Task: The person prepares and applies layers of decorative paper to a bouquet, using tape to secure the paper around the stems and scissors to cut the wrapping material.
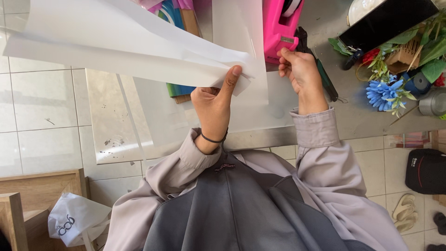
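My left hand (214,104) pinches the corner of a large white translucent sheet (116,46), thumb on top; the sheet folds over and spreads up and to the left over the metal table (371,116). My right hand (303,72) is curled at the base of a pink tape dispenser (278,28), fingers closed as if pinching a bit of tape, though the tape itself is too small to see. A dark pair of scissors (320,69) lies just right of that hand.
Artificial blue and red flowers with green leaves (395,79), a black box (385,21) and a tape roll (420,83) crowd the table's right side. Coloured paper (179,88) lies under the sheet. On the tiled floor are a white bag (74,223), wooden furniture (28,200), a black bag (425,169) and sandals (404,211).
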